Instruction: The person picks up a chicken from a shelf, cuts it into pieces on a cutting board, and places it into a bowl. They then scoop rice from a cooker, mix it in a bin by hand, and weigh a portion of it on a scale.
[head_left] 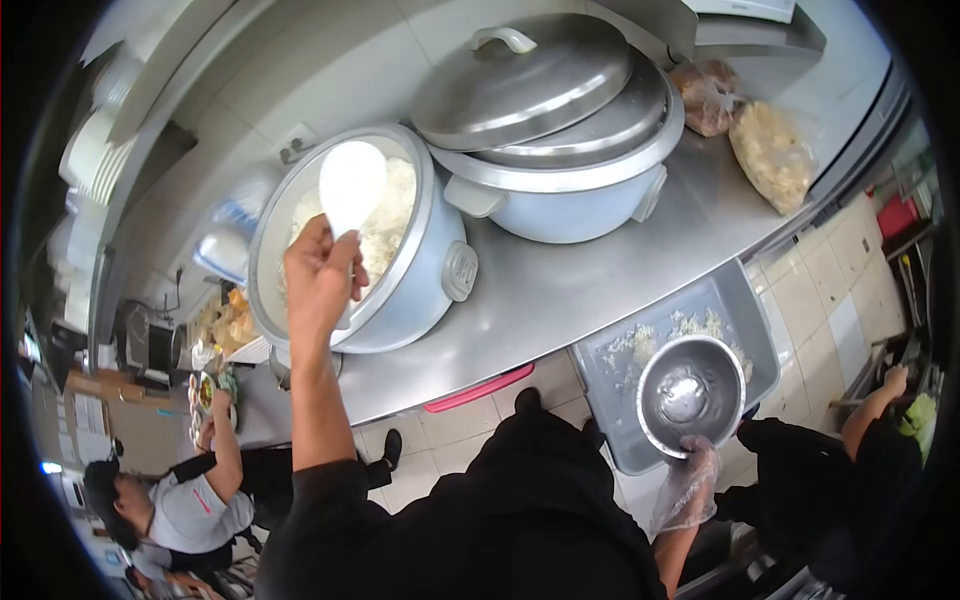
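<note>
My left hand (322,268) is closed around the handle of a white rice paddle (352,180). The paddle is over an open rice cooker (462,272) with cooked white rice (398,205) inside. In a clear plastic glove, my right hand (692,470) grips the near rim of a metal bowl (690,395). No food shows in the bowl, only shiny metal. Beneath it is a grey plastic tub (760,335) with rice scattered on its bottom.
A second rice cooker (570,205) stands alongside, two metal lids (540,85) stacked on it. Bagged food (775,150) lies on the steel counter (540,290). One person (190,500) works at left, another (815,480) at right. Stacked plates (100,155) fill a shelf.
</note>
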